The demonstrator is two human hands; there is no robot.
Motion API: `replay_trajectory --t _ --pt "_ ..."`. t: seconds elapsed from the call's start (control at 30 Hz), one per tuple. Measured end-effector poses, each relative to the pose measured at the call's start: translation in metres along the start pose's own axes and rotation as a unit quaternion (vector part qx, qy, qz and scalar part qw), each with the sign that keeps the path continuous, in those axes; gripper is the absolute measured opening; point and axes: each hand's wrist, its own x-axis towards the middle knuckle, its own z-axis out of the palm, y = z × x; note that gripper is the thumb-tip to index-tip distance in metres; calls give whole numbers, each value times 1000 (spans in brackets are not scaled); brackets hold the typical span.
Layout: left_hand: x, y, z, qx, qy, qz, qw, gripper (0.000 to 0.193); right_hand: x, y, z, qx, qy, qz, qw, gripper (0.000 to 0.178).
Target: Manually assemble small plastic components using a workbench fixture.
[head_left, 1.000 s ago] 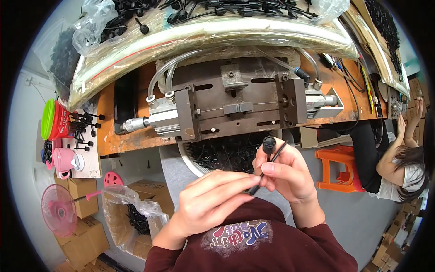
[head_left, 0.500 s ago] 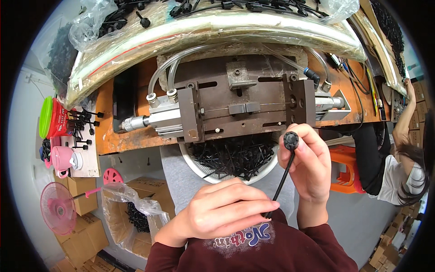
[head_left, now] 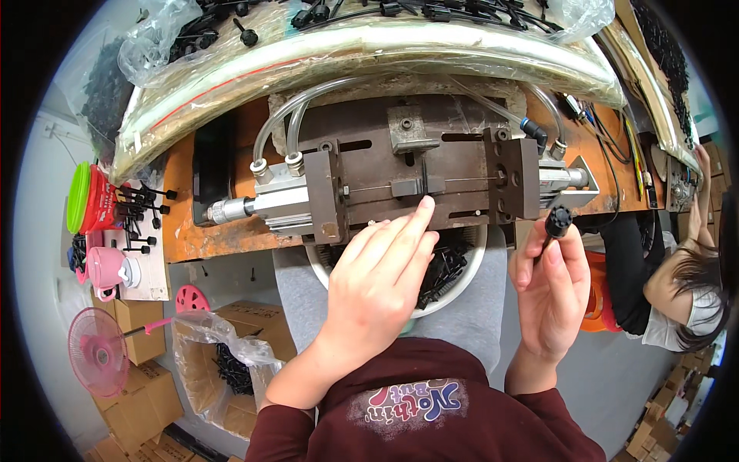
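My left hand (head_left: 377, 281) reaches over the bin to the metal fixture (head_left: 369, 165), palm down with its fingers stretched out; its thumb is hidden. The index fingertip is at the near end of a thin black piece (head_left: 425, 177), which stands at the gap between the small grey clamp jaws (head_left: 403, 187). At the right, my right hand (head_left: 550, 292) holds a black rod with a round ribbed head (head_left: 559, 222) between thumb and fingers. The head points up, and most of the rod is hidden by the hand.
Below the fixture a white bin (head_left: 479, 266) holds many black pieces. Air cylinders (head_left: 283, 206) with clear hoses flank the fixture. More black rods (head_left: 439, 11) lie on the plastic-covered shelf behind. A pink fan (head_left: 98, 353) stands left; a co-worker (head_left: 677, 292) sits right.
My left hand has left the rod's lower end and moved forward to the fixture. My right hand has shifted right with the rod. A thin black piece now shows at the clamp jaws.
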Motion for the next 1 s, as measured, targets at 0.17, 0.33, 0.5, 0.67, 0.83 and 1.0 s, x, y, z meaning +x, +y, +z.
replay_trajectory --t 0.17,0.33,0.5,0.67,0.83,1.0 --pt "5 10 -3 68 -29 -26 997 25 -3 1 -7 -17 15 -14 1000 18" --pt "11 7 -6 78 -39 -18 996 25 -1 2 -11 -16 14 -8 1000 17" --pt "13 8 -9 75 -62 -31 995 25 0 2 -12 1 11 -3 1000 15" --pt "12 7 -8 60 -48 -39 996 25 0 -2 -10 19 16 14 1000 12" --pt "14 7 -8 52 -43 -41 997 24 2 -3 -11 29 1 19 999 14" --pt "15 7 -10 54 -54 -40 996 25 5 -5 -11 87 -11 53 995 16"
